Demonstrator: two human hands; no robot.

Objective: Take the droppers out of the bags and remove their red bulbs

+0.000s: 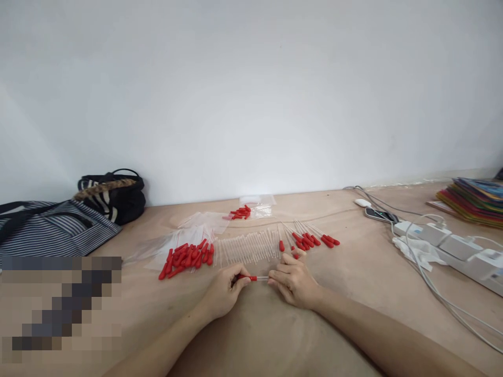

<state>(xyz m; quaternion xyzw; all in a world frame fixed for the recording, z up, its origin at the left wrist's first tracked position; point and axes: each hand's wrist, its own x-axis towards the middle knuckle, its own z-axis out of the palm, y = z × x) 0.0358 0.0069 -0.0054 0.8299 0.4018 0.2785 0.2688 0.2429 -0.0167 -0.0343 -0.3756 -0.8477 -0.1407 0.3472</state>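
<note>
My left hand (231, 285) pinches a red rubber dropper bulb (253, 278), its open end pointing right. From that end a clear glass dropper tube (262, 278) runs to my right hand (293, 280), whose fingers are closed on its other end. Whether the tube sits inside the bulb I cannot tell. Behind my hands lies a row of loose glass tubes (245, 248). Left of the row is a pile of red bulbs (184, 260). To the right lie several droppers (308, 241) with bulbs on their tubes, partly behind my right hand.
Clear plastic bags (202, 222) lie behind the bulbs; a small bag with red bulbs (241, 212) is near the wall. A striped bag (58, 225) and black bag (128, 196) stand left. Right are a power strip (448, 246), cables and stacked colored packets (471, 201).
</note>
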